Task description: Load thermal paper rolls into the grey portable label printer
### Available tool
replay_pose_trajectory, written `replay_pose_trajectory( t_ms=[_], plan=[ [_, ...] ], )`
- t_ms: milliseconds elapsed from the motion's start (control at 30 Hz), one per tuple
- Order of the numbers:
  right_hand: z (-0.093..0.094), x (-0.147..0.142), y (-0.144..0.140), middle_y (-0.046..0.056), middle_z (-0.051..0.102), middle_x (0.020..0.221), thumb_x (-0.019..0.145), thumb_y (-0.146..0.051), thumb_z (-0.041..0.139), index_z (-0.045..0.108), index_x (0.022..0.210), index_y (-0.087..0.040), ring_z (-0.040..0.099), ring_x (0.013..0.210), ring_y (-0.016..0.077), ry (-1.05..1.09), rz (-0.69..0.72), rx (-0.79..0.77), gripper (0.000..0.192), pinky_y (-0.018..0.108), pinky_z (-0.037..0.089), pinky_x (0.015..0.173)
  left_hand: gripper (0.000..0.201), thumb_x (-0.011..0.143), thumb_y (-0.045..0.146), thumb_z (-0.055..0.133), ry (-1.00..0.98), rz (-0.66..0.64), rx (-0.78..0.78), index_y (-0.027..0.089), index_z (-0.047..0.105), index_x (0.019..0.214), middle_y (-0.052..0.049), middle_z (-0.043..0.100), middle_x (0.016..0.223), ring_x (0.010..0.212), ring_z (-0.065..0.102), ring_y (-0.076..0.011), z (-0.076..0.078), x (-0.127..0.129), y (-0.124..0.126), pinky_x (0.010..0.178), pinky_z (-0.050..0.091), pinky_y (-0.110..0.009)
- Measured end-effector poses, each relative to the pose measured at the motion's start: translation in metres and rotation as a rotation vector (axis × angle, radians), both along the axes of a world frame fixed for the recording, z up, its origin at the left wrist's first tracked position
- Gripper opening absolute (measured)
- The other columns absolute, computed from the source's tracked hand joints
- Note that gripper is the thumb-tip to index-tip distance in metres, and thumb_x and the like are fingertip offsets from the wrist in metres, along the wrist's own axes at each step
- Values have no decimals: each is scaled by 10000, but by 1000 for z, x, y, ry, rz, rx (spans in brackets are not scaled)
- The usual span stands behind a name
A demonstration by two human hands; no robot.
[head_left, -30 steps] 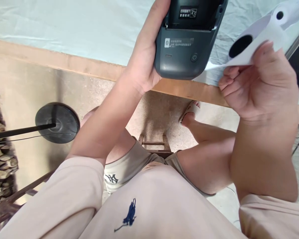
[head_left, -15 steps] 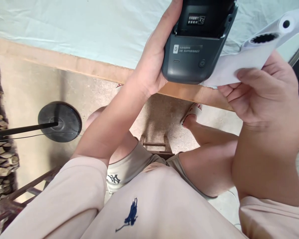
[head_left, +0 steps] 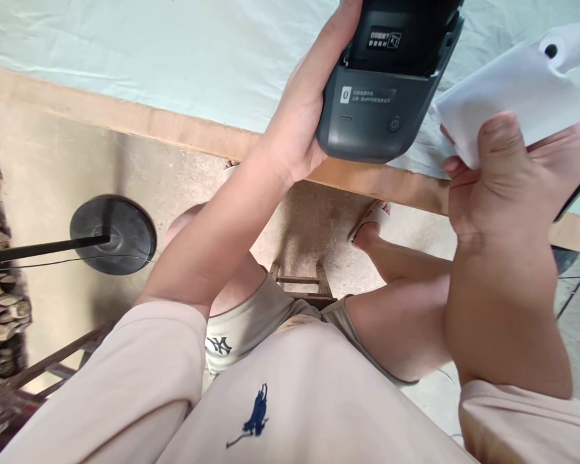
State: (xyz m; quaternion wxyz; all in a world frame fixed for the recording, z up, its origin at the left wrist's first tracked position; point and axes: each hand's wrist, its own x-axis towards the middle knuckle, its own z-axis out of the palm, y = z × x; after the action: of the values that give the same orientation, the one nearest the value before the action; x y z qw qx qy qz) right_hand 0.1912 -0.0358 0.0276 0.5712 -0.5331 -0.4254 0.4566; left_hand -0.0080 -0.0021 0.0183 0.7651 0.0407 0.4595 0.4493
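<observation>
My left hand [head_left: 304, 109] grips the left side of a dark grey portable label printer [head_left: 367, 122]. Its paper bay at the top stands open, with a printed sticker inside and a power button near the lower end. On the right, my right hand [head_left: 517, 174] is closed on white paper [head_left: 502, 96], thumb across its lower edge. The paper hangs loose from a roll whose dark core hole [head_left: 551, 51] faces me. Printer and paper are apart. The printer's top end runs out of view, as do some left-hand fingers behind it.
A table [head_left: 125, 71] with a pale green cloth and wooden edge lies under both hands. On the floor at left stands a round black base [head_left: 113, 235] with a pole and thin cable. Stacked firewood [head_left: 2, 303] lines the far left. A dark-edged object sits at far right.
My right hand has turned and shifted, drawing the paper away from the printer's lower right corner. The paper now spreads flatter over the fingers. The printer has hardly moved.
</observation>
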Motion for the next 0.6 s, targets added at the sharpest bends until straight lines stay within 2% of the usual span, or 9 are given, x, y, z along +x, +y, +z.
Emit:
replay_pose_trajectory(
  t_ms=[100,167,233,300,367,433,500,533,600],
  plan=[
    [5,-3,-2,-127,636,989,641,-370,886,589,889,-301,681,860,55,96,63,-48,393,180,598,623,620,655,638,791,-3,-44,98,137,688,1006,-31,623,1193,1499,207,-517,-3,0,1,852,619,-356],
    [8,-3,-3,-147,628,1027,678,-340,867,628,903,-350,671,913,37,127,113,-52,329,197,621,724,502,754,602,740,-55,-56,172,156,693,979,-23,660,1134,1495,303,-470,-2,1,1,875,615,-320],
    [11,-1,-2,-146,623,1078,714,-391,836,655,935,-396,669,976,53,144,109,-75,286,215,629,746,385,878,537,647,-118,-62,255,167,693,971,-18,688,1039,1481,382,-411,-1,1,1,910,606,-294],
    [13,2,0,-119,618,1126,725,-438,795,668,944,-397,657,1078,90,190,106,-190,256,236,639,764,332,923,499,616,-151,-49,290,179,697,962,-14,705,977,1462,434,-370,0,1,1,934,597,-270],
    [16,4,3,-83,614,1170,683,-406,762,679,907,-350,633,1156,119,258,148,-328,246,225,641,772,307,924,482,626,-128,-42,305,187,709,953,-3,718,977,1449,449,-363,1,2,1,920,596,-252],
    [17,2,4,-55,619,1172,646,-329,728,683,872,-301,634,1120,117,308,180,-411,231,182,631,745,321,969,424,530,-94,-57,407,169,726,962,23,714,1034,1428,459,-355,3,3,1,880,593,-239],
    [18,-2,5,-50,634,1090,670,-250,700,669,866,-283,639,970,78,333,156,-409,202,139,608,683,428,999,339,370,-69,-73,553,119,737,980,44,687,1094,1385,480,-345,4,4,1,839,578,-231],
    [18,-5,5,-53,636,1024,688,-215,684,658,873,-282,629,890,59,343,132,-392,198,124,594,649,448,990,317,348,-50,-69,587,100,739,991,49,675,1130,1363,487,-347,5,4,1,823,567,-226],
    [16,-11,6,-63,626,918,691,-150,635,628,893,-282,608,792,43,357,87,-354,241,123,581,599,423,944,372,446,11,-21,480,76,740,1011,34,651,1198,1341,469,-383,6,5,2,785,548,-223]
  ],
)
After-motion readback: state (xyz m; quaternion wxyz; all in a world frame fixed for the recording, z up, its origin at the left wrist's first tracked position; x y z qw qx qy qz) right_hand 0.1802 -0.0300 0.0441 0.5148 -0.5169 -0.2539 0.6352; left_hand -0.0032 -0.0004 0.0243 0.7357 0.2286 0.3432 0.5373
